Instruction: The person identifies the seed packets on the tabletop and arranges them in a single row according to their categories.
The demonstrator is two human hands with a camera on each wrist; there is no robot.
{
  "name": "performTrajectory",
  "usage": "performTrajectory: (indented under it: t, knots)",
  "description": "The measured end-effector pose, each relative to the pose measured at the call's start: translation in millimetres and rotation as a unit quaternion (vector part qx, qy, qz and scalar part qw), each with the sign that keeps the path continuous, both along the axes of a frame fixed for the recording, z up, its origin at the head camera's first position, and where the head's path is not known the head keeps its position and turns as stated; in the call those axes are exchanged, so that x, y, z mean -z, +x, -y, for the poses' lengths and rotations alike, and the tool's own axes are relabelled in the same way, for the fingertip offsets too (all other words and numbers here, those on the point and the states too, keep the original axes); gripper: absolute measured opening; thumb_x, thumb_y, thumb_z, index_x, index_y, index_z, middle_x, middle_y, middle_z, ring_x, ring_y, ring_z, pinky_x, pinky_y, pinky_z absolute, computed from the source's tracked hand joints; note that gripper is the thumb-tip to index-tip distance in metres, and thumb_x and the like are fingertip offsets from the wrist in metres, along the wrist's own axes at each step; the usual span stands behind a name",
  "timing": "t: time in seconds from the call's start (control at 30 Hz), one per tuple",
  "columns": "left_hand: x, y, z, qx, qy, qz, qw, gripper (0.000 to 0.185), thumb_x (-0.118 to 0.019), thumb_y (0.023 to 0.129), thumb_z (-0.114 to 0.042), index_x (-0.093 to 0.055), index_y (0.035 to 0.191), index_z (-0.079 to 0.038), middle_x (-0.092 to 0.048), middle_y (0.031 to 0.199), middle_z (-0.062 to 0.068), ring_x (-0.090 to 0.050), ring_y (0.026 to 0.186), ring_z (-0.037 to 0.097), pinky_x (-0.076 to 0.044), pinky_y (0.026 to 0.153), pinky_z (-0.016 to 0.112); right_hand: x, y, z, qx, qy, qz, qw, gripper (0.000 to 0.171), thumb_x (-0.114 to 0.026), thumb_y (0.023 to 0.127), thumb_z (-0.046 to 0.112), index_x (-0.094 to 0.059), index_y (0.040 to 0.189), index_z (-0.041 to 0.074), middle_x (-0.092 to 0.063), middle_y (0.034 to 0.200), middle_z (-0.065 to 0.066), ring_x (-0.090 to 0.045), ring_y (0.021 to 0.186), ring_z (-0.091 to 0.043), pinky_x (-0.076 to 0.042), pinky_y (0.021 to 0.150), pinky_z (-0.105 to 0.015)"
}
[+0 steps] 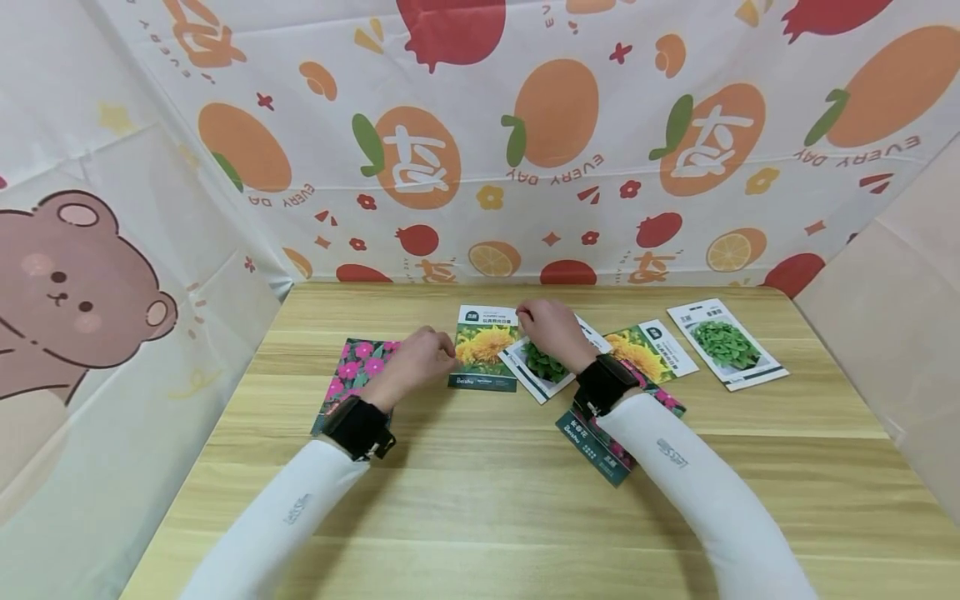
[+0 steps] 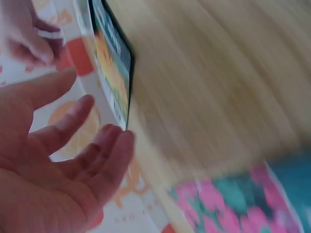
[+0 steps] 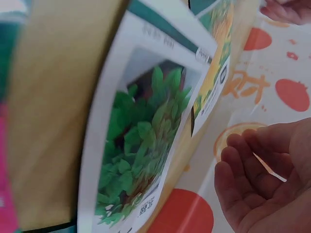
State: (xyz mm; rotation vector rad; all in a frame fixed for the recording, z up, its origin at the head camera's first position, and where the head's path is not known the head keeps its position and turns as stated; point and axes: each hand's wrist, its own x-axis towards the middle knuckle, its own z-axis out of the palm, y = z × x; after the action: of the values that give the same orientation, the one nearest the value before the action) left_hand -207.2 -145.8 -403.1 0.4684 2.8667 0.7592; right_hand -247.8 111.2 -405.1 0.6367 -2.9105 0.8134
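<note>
A sunflower seed packet (image 1: 486,350) lies flat at the table's middle, seen edge-on in the left wrist view (image 2: 114,63). My left hand (image 1: 423,354) hovers by its left edge, fingers relaxed and empty (image 2: 73,160). My right hand (image 1: 543,325) hangs over the packet's top right corner and a green-leaf packet (image 1: 542,367). Its fingers (image 3: 262,179) are loosely curled around nothing. The green-leaf packet (image 3: 141,141) partly overlaps the sunflower packet (image 3: 216,73). A pink-flower packet (image 1: 351,375) lies under my left wrist.
A second sunflower packet (image 1: 651,354) and another green-leaf packet (image 1: 727,343) lie at the right. A pink-and-teal packet (image 1: 596,446) sits under my right forearm. Fruit-print cloth (image 1: 480,150) walls the back and sides of the wooden table (image 1: 480,517).
</note>
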Motion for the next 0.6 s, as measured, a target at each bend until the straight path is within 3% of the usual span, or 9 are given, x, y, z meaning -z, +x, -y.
performTrajectory:
  t: [0.17, 0.3, 0.43, 0.6]
  knots:
    - [6.5, -0.7, -14, 0.004, -0.024, 0.038, 0.999, 0.021, -0.074, 0.098, -0.026, -0.063, 0.096, -0.008, -0.054, 0.102, 0.011, -0.049, 0.085, 0.024, -0.042, 0.074, 0.037, 5.3, -16.0, 8, -0.002, 0.053, -0.005, 0.999, 0.025, -0.052, 0.109, 0.012, -0.075, 0.113, 0.003, -0.069, 0.094, -0.01, -0.055, 0.079, -0.024, -0.044, 0.08, -0.038]
    - [8.2, -2.0, -18, -0.001, -0.037, 0.054, 0.9979, 0.029, -0.079, 0.093, -0.027, -0.061, 0.097, -0.005, -0.048, 0.101, 0.013, -0.048, 0.08, 0.024, -0.039, 0.07, 0.036, 5.7, -22.9, 13, 0.009, 0.088, 0.017, 0.996, 0.026, -0.058, 0.108, 0.014, -0.071, 0.127, 0.003, -0.071, 0.114, -0.015, -0.065, 0.099, -0.029, -0.052, 0.094, -0.041]
    - [8.4, -3.0, -22, 0.007, -0.044, 0.051, 0.9977, 0.036, -0.083, 0.09, -0.026, -0.062, 0.1, 0.0, -0.045, 0.101, 0.014, -0.047, 0.079, 0.025, -0.039, 0.069, 0.035, 7.1, -29.9, 17, 0.023, 0.103, 0.048, 0.993, 0.031, -0.06, 0.107, 0.017, -0.068, 0.134, 0.004, -0.067, 0.129, -0.016, -0.063, 0.116, -0.033, -0.052, 0.1, -0.045]
    - [9.6, -2.9, -25, -0.002, -0.053, 0.049, 0.9974, 0.037, -0.086, 0.088, -0.026, -0.061, 0.098, 0.0, -0.044, 0.102, 0.014, -0.048, 0.079, 0.026, -0.04, 0.067, 0.035, 13.4, -39.5, 22, 0.008, 0.128, 0.06, 0.99, 0.023, -0.062, 0.106, 0.021, -0.073, 0.116, 0.003, -0.069, 0.103, -0.016, -0.059, 0.101, -0.033, -0.047, 0.087, -0.043]
